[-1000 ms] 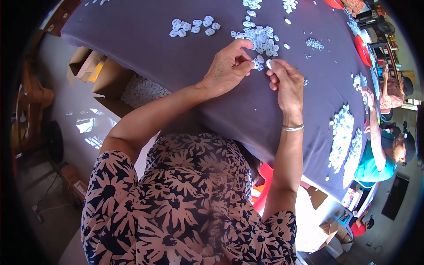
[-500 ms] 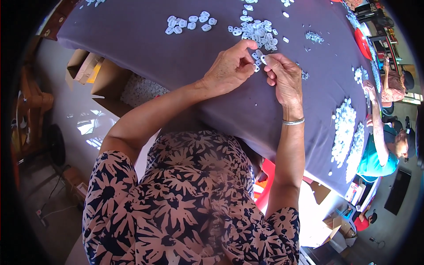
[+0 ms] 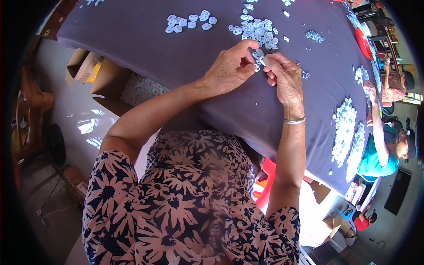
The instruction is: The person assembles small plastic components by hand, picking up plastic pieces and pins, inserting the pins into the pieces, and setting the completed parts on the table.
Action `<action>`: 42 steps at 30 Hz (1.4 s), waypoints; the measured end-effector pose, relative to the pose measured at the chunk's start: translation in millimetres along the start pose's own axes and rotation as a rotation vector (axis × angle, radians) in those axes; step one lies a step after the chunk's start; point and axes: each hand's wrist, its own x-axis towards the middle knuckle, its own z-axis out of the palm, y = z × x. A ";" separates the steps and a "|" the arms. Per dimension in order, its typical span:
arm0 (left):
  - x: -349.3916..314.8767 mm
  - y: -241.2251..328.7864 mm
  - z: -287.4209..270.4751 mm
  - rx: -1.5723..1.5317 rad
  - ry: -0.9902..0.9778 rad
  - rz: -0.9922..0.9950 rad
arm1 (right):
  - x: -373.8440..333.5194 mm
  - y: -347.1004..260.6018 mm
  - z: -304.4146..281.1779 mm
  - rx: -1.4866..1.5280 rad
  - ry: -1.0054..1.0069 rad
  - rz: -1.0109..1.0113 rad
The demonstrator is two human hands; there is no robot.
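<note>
My right hand [image 3: 285,75] pinches a small white oval plastic piece [image 3: 262,61] between thumb and forefinger. Beside it, my left hand [image 3: 232,65] curves with thumb and forefinger apart, the forefinger tip at the near edge of a pile of white oval pieces with holes [image 3: 256,32]. A few loose white pieces lie on the cloth between the two hands, one right at the left thumb tip; the fingers partly cover them.
A dark cloth covers the table [image 3: 145,37]. Farther left sits a smaller white group [image 3: 190,21]; to the right are small metal pieces [image 3: 314,36] and a long white heap [image 3: 343,132]. A cardboard box [image 3: 110,84] of white pieces stands at the left. A person in teal [image 3: 380,154] works at right.
Both hands stay nearly in place. The white piece in my right hand has tilted slightly.
</note>
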 end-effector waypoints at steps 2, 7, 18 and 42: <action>-0.4 -0.1 0.1 -0.003 -0.001 0.002 | 0.1 0.9 -0.1 0.002 0.004 0.008; -0.1 -1.1 0.6 0.006 -0.003 0.019 | 0.1 0.7 -1.3 -0.016 -0.017 0.009; -0.4 2.4 -1.5 -0.015 -0.013 -0.070 | 0.3 0.1 1.6 -0.240 -0.053 -0.024; 4.7 8.5 -13.0 -0.084 -0.141 -0.173 | -6.1 1.8 4.1 -0.903 -0.110 -0.629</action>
